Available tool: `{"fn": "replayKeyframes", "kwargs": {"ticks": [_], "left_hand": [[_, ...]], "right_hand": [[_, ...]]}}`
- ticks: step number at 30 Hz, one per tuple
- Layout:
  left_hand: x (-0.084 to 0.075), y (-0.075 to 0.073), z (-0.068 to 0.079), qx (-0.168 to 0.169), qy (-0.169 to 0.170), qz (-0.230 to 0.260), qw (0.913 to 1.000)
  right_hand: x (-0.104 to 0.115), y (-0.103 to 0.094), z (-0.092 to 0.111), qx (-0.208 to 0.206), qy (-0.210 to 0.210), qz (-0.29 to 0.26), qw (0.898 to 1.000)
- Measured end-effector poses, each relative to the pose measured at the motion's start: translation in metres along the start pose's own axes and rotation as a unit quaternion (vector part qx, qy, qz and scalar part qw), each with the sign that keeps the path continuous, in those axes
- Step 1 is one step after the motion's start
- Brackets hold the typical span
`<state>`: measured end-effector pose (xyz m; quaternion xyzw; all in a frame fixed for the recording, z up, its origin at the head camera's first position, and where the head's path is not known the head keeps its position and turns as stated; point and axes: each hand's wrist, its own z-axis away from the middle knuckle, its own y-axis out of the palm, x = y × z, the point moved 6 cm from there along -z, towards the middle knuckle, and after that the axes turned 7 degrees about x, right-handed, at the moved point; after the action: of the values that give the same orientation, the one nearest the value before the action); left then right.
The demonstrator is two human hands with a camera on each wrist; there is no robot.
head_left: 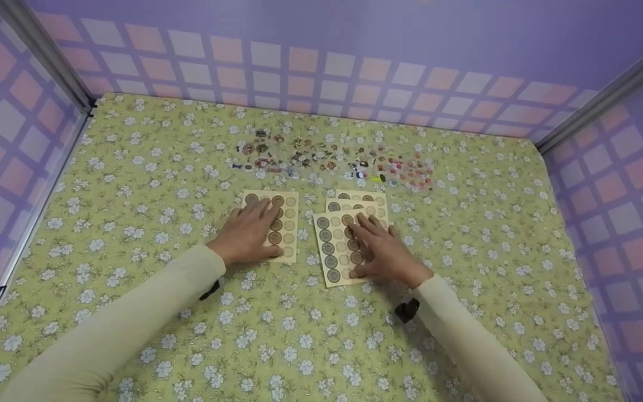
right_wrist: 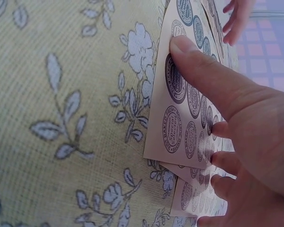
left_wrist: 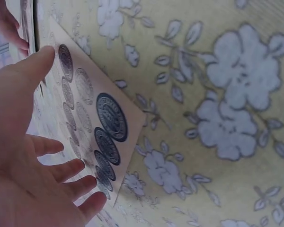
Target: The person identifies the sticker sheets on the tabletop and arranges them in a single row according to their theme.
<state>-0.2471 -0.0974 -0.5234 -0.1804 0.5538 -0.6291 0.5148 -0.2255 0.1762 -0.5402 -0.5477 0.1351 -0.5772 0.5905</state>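
Near the middle of the surface, the left hand lies flat, fingers spread, on one sticker sheet; the right hand presses likewise on two overlapping sheets. These look thin, light, floppy and slippery: best lifted by a corner or edge.

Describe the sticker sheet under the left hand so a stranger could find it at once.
On the yellow flowered tablecloth, look below the scatter of small colourful stickers. The sticker sheet lies to the left, with the left hand flat on it. Unlike the overlapping sheets under the right hand, it lies alone.
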Motion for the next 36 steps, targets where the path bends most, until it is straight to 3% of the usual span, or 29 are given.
{"fn": "replayKeyframes", "kwargs": {"ticks": [11,17,22,27,36], "left_hand": [[0.031,-0.009,0.001,0.03,-0.026,0.011,0.9992],[0.046,-0.018,0.004,0.048,-0.024,0.047,0.9974],[0.045,-0.024,0.004,0.073,-0.023,0.073,0.9944],[0.04,-0.025,0.0,0.096,-0.036,0.062,0.9928],[0.036,-0.026,-0.003,0.097,-0.045,0.062,0.9923]], "right_hand": [[0.0,0.001,-0.001,-0.008,0.004,0.0,1.0],[0.005,0.001,-0.005,-0.019,0.01,0.013,1.0],[0.014,0.001,-0.013,-0.029,0.007,0.026,0.999],[0.025,0.002,-0.025,-0.035,0.002,0.043,0.998],[0.042,0.002,-0.047,-0.05,-0.001,0.072,0.996]]}}
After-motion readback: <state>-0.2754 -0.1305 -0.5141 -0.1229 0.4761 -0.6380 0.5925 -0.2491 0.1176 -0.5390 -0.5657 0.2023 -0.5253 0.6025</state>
